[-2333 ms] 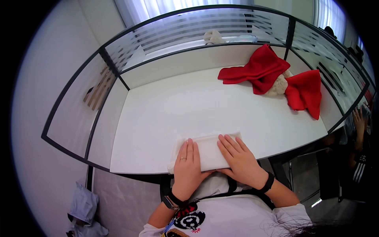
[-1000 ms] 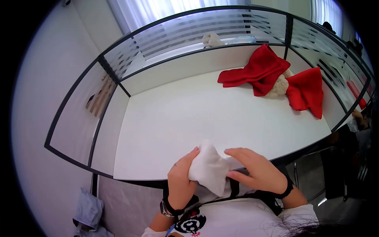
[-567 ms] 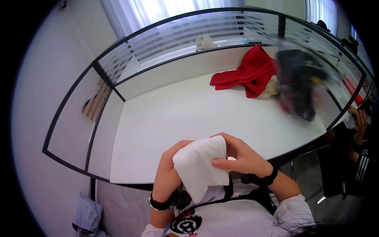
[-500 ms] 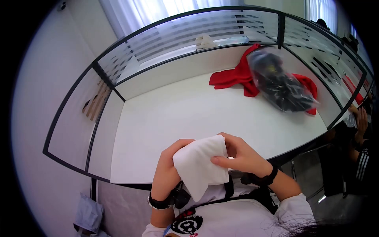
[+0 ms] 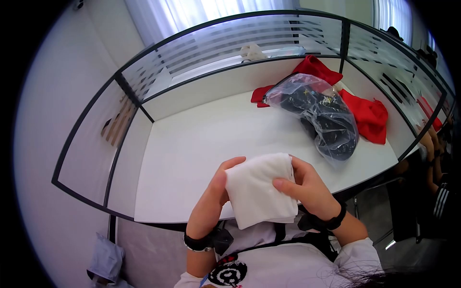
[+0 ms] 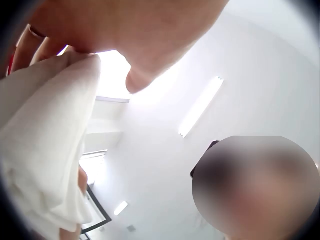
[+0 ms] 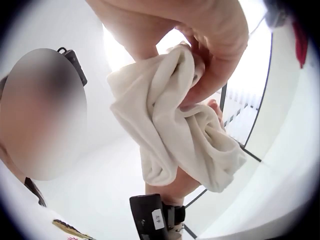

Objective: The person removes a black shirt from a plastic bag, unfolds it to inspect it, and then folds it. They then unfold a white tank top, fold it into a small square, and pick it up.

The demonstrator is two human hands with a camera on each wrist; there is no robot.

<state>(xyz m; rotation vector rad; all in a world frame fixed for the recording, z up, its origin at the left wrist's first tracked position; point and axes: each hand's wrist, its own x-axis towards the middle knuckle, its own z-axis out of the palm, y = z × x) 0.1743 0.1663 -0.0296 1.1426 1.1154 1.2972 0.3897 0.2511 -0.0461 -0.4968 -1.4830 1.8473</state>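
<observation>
In the head view, a folded white cloth (image 5: 261,189) is held up in front of the body, over the desk's near edge. My left hand (image 5: 206,209) holds its left side, with most fingers hidden behind it. The left wrist view shows that hand's thumb standing apart from the cloth (image 6: 47,135). My right hand (image 5: 312,192) grips the right side, thumb on the front face and fingers behind. From below, in the right wrist view, the cloth (image 7: 175,117) hangs in several loose layers.
A clear plastic bag (image 5: 331,127) with dark contents lies on the white desk (image 5: 192,144) at the back right, over red cloth (image 5: 370,117). A black-framed partition (image 5: 230,21) surrounds the desk. Another person's hand (image 5: 427,144) shows beyond the right side.
The white cloth lay flat under both hands, then was lifted and folded into a smaller bundle. The plastic bag arrived in motion at the right and settled over the red cloth.
</observation>
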